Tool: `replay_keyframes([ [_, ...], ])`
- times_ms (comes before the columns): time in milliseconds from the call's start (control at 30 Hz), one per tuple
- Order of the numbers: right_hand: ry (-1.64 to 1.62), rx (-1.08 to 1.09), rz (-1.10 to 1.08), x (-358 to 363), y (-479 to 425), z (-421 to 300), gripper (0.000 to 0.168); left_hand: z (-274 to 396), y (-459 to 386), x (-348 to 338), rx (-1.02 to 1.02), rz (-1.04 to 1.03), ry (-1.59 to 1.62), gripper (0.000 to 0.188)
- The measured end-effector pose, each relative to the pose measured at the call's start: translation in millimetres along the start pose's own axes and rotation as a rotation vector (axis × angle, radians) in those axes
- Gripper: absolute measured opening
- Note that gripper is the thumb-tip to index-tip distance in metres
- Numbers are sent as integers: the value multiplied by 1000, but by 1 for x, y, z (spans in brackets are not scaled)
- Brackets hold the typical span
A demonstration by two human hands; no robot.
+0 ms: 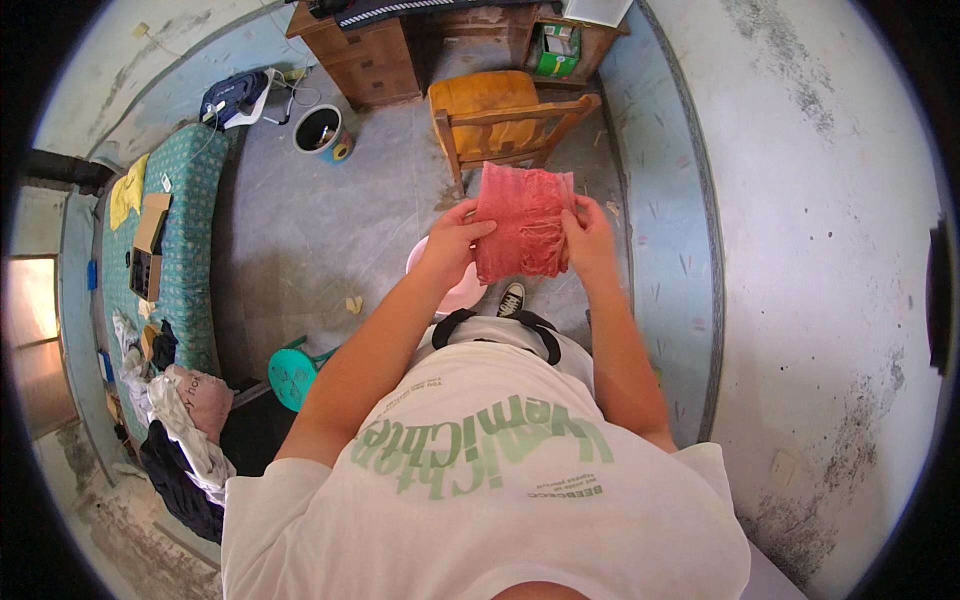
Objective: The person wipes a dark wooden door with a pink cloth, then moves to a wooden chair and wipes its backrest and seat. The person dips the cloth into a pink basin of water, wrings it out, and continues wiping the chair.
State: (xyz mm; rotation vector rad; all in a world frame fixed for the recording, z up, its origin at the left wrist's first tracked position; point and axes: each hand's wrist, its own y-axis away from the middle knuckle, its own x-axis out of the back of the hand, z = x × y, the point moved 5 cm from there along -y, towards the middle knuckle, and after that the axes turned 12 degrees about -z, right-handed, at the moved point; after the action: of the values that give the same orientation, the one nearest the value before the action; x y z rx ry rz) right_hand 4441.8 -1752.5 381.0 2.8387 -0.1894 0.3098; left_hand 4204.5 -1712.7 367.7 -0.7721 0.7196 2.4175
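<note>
A folded red cloth (517, 221) with frayed threads is stretched between my two hands in front of the body. My left hand (454, 244) grips its left edge, with the thumb on top. On the opposite edge, my right hand (592, 240) pinches the cloth near the loose threads. Partly hidden beneath the left hand and the cloth, a pink plastic basin (461, 296) sits low near my feet. A black and white sneaker (512, 298) shows just below the cloth.
A wooden chair (487, 97) stands ahead, before a wooden desk (367, 60). A trash bin (322, 135) is on the floor to the left, and a green plastic stool (292, 379) is nearer. A bed (187, 247) lines the left side; a wall (664, 225) runs along the right.
</note>
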Motion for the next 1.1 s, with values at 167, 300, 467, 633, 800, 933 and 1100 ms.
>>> replay_keyframes([
  [167, 153, 222, -76, -61, 26, -56, 52, 15, 18, -52, 34, -164, -325, 78],
  [300, -232, 181, -110, -61, 16, -37, 53, 20, 23, -61, 57, -208, -384, 92],
  [467, -594, -20, -164, -49, 17, -34, 41, 12, 12, -23, -345, -95, -846, 89],
  [633, -798, -25, -141, -43, 18, -37, 36, 21, 21, -37, -244, -30, -649, 88],
  [800, -722, -41, -219, -45, 17, -35, 35, 44, 30, -75, -523, -57, -1238, 85],
  [933, -729, -55, -152, -50, 20, -40, 38, 30, 26, -67, -578, -47, -1323, 67],
  [1100, -707, -113, -51, -48, 20, -41, 41, 27, 31, -75, -593, -21, -1461, 54],
])
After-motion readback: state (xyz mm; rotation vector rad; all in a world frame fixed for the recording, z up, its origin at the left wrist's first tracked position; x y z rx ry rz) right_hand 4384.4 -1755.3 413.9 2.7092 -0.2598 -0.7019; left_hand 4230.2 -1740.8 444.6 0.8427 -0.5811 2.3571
